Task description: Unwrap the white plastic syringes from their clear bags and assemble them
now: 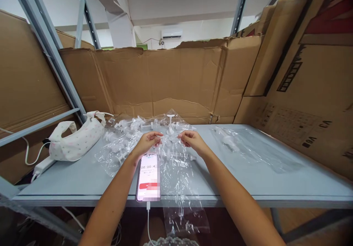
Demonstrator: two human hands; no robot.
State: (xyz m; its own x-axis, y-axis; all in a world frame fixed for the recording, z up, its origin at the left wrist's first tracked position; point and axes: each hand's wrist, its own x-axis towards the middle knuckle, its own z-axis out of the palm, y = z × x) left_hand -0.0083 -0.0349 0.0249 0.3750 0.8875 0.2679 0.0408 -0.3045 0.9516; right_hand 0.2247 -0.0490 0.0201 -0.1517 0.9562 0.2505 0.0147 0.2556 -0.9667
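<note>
My left hand (150, 143) is closed in a pinch at the left side of a clear plastic bag (180, 179). Opposite it, my right hand (192, 140) pinches the bag's other side, with thumb and fingers together. The bag lies over the table and hangs past its front edge. Between and behind my hands are white and clear plastic pieces that look like syringes (170, 124). More such pieces (129, 125) lie heaped in crumpled clear plastic to the left. Glare on the film hides exactly where my fingertips meet it.
A phone (148, 178) showing a timer lies near the front edge, with a cable plugged in. On the left sit a white patterned cloth item (75, 141) and a power strip (44, 166). Another clear bag with contents (230, 140) lies right. Cardboard walls (165, 78) surround the table (242, 179).
</note>
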